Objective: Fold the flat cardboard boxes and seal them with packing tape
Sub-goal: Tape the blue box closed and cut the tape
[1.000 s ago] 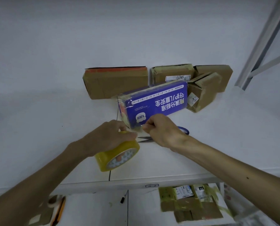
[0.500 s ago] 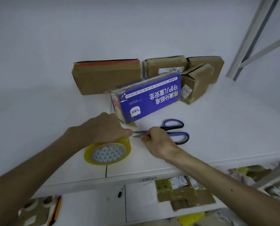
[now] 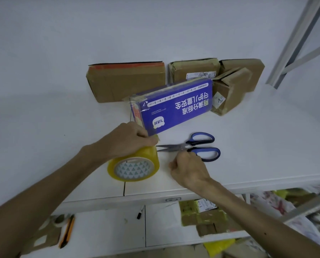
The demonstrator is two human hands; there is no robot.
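White wall rose behind the white bench; brown cardboard boxes stood along its back edge, with a blue box, wrapped in clear tape, tilted just before them; the left hand had its grip clenched on a yellow tape roll near the front edge, touching the blue box's near corner; the right hand lay curled, grasping nothing, just beside blue-handled scissors lying flat on the bench.
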